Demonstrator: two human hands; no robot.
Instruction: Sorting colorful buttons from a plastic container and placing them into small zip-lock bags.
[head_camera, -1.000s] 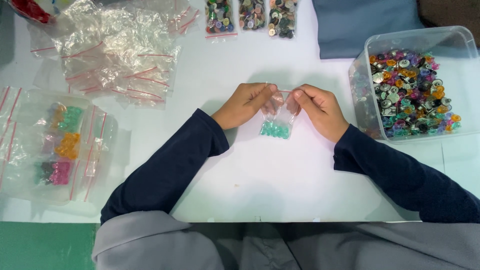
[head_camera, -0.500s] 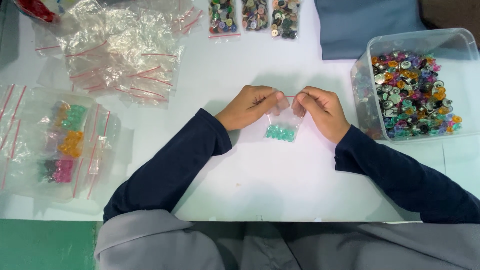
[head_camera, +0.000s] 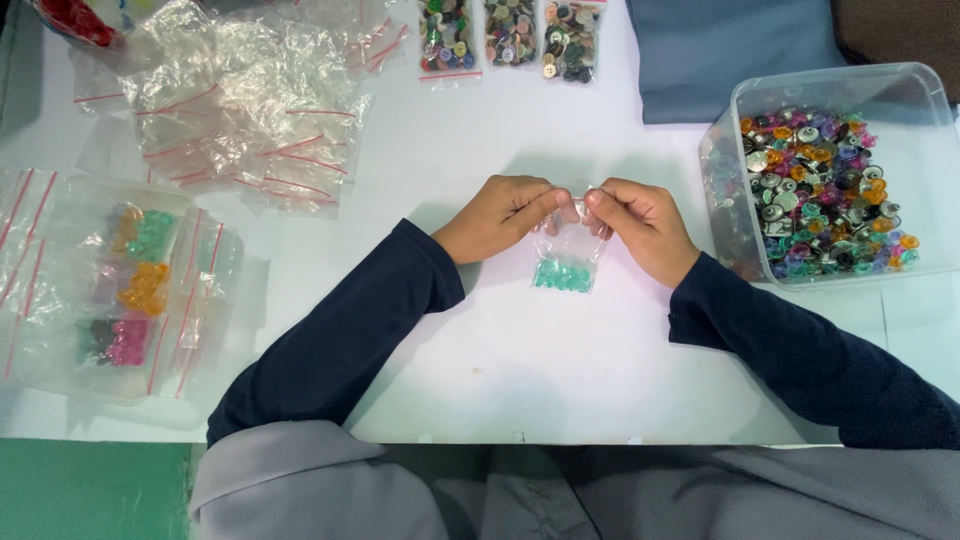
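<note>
Both hands at centre of the white table (head_camera: 560, 380), pinching the top edge of one small clear zip bag (head_camera: 568, 252); left hand (head_camera: 497, 217) grips the left end of the seal between thumb and fingers, right hand (head_camera: 640, 228) grips the right end the same way, fingertips nearly meeting over the strip; bag hangs just below the knuckles, its bottom on or just off the table, can't tell which; teal buttons (head_camera: 564, 275) sit in a clump at the bottom of it, so filling looks done for this bag and my read is the seal is being pressed closed; whether the strip is fully shut is too small to tell; at 9 o'clock a clear tray (head_camera: 60, 330) holds filled bags (head_camera: 135, 290) sorted by colour, teal, orange, pink among them, so several colours look finished; at 11 o'clock a loose pile of empty zip bags (head_camera: 240, 110) with red strips, so plenty of stock left; at 12 o'clock three packed bags of mixed buttons (head_camera: 510, 35) lie in a row; at 3 o'clock the clear plastic tub (head_camera: 900, 100) holds a heap of mixed buttons (head_camera: 820, 190), roughly half the tub floor covered; judgement: partway through, most of the sorting left; folded blue cloth (head_camera: 730, 50) at 1 o'clock, untouched.
</note>
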